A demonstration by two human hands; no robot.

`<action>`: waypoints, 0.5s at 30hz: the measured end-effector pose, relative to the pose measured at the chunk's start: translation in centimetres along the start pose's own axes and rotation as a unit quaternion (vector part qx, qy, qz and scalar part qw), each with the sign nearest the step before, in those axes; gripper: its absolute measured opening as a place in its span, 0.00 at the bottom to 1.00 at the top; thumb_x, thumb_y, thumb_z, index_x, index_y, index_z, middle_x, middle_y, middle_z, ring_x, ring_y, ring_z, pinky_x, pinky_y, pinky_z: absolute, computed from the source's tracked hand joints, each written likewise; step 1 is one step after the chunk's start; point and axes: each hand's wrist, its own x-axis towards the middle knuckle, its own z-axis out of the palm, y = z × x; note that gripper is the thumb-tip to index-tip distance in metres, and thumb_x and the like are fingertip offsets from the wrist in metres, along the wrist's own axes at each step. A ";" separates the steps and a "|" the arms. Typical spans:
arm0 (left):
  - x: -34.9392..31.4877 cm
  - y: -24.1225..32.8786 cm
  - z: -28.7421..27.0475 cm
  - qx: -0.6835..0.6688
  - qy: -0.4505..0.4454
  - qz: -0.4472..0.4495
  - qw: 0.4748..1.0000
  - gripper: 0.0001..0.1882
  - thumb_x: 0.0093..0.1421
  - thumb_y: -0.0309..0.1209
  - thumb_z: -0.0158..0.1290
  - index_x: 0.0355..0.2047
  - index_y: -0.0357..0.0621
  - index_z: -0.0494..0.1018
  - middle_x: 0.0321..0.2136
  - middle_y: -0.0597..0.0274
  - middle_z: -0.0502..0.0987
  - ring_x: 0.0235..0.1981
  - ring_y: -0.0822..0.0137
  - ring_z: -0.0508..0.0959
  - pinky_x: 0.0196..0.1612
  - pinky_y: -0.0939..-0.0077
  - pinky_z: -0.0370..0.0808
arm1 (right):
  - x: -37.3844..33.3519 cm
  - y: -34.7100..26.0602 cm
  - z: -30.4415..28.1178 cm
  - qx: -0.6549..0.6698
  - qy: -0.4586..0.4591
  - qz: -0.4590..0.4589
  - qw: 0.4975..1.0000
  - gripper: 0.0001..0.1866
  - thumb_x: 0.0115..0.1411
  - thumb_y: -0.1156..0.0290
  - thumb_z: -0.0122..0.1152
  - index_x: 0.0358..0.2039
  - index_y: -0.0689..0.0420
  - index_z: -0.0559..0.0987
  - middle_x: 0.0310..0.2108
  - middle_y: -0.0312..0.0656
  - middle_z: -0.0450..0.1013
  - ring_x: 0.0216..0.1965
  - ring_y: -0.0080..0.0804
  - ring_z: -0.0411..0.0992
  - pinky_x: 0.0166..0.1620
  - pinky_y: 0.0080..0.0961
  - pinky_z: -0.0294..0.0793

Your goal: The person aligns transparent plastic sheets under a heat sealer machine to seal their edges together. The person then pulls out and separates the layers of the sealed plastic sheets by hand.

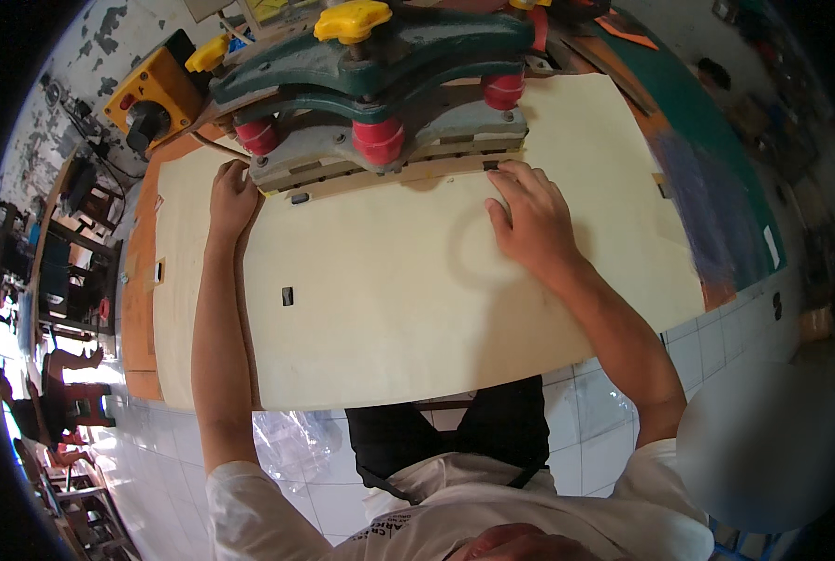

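Note:
A large cream sheet (389,280) covers the worktop, its far part meeting the grey base of a dark green clamp-like machine (296,82). At the machine's left end, my left hand (233,201) is closed with its fingers curled; what they grip, if anything, is hidden. A brown edge (243,318) runs down beside my left forearm. My right hand (534,210) rests on the sheet near the machine's right end, fingers stretched and thumb apart. Its fingertips touch or lie right beside a small black piece (490,165). Other small black pieces (287,296) lie on the sheet.
Red cylinders (377,140) and yellow knobs (352,21) are on the machine. A yellow control box (154,93) with a black dial stands at its left. The orange-brown worktop (139,309) shows beyond the sheet. Clear plastic (291,444) lies on the tiled floor.

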 end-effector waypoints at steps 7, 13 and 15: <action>-0.1 -1.1 0.1 -0.001 0.003 -0.014 1.000 0.17 0.57 0.33 0.48 0.44 0.38 0.74 0.46 0.46 0.73 0.49 0.47 0.72 0.51 0.62 0.69 | 0.2 -0.2 0.3 -0.009 -0.007 -0.018 1.000 0.16 0.51 0.71 0.60 0.41 0.63 0.77 0.44 0.43 0.72 0.42 0.41 0.69 0.42 0.38 0.69; 0.4 -0.4 0.3 0.016 0.009 0.016 1.000 0.17 0.59 0.36 0.48 0.44 0.40 0.75 0.44 0.47 0.74 0.46 0.48 0.73 0.50 0.62 0.69 | 0.0 0.4 0.4 -0.004 -0.006 -0.010 1.000 0.17 0.51 0.71 0.61 0.42 0.64 0.77 0.44 0.44 0.73 0.42 0.41 0.70 0.44 0.38 0.70; 0.0 -0.5 0.3 0.007 0.006 0.004 1.000 0.17 0.59 0.36 0.48 0.44 0.40 0.75 0.44 0.46 0.74 0.46 0.48 0.73 0.50 0.62 0.69 | 0.0 0.1 0.5 -0.012 -0.001 -0.010 1.000 0.17 0.51 0.71 0.61 0.42 0.64 0.77 0.45 0.44 0.72 0.42 0.42 0.69 0.44 0.38 0.70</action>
